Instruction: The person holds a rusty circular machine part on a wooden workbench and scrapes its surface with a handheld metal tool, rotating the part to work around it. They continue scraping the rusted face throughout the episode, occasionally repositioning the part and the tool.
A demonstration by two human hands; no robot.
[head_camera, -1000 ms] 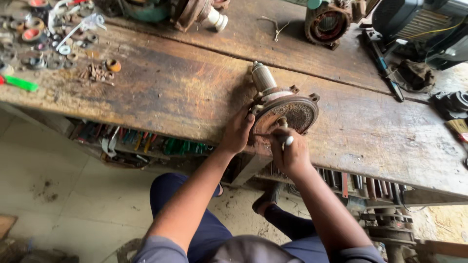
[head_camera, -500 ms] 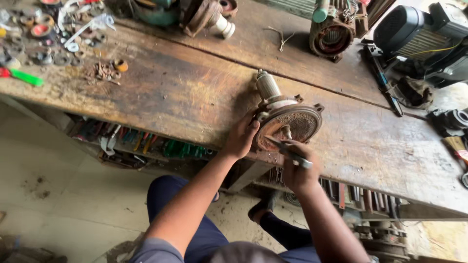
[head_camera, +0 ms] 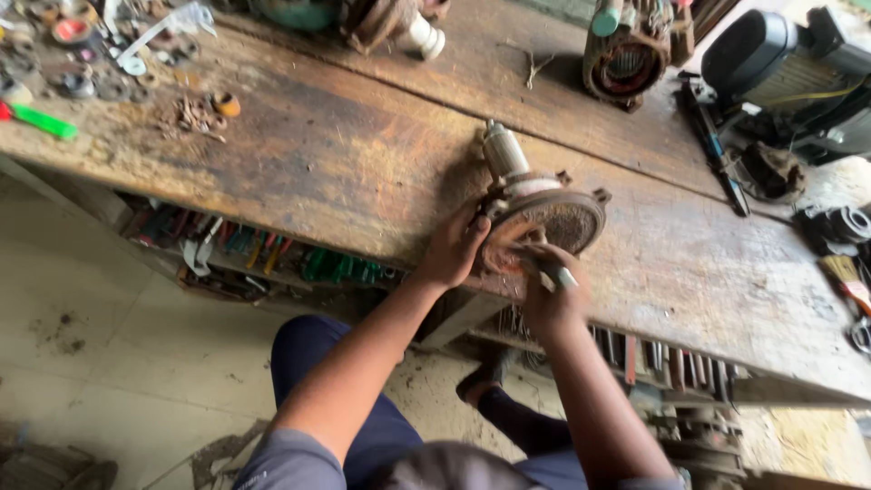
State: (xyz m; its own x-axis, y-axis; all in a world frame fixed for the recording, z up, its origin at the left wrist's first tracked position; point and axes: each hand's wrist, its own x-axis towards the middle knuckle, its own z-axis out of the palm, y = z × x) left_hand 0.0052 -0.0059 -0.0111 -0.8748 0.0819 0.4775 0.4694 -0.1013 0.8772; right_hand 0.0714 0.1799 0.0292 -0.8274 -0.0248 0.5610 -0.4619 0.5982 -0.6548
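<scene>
- The left hand (head_camera: 454, 247) is spread against the near rim of a rusty motor end cover (head_camera: 544, 222), fingers curled around its edge and gripping it steady.
- The right hand (head_camera: 549, 289) is closed around a slim tool (head_camera: 555, 275) with a pale tip; the hand is blurred, so what kind of tool it is cannot be told. The tool's end lies against the lower face of the cover.
- The cover is a round, ribbed disc with small lugs at its rim, and a pale grey shaft (head_camera: 504, 152) sticks out of its far side, pointing away from the person. It rests at the near edge of the wooden workbench (head_camera: 345, 163), roughly at the middle of the bench's length.
- At the far left of the bench lies a scatter of washers and small rings (head_camera: 63, 54), with a green-handled tool (head_camera: 38, 120) just beside them.
- A motor stator with copper windings (head_camera: 631, 56) stands on the far side of the bench, well apart from the hands.
- To its right sits a black motor housing (head_camera: 771, 54), and a long dark tool (head_camera: 717, 150) lies between the two.
- Under the bench, a shelf holds a row of hand tools (head_camera: 263, 254).
- The person sits low, dark blue trousers (head_camera: 313, 363) showing below the arms.
</scene>
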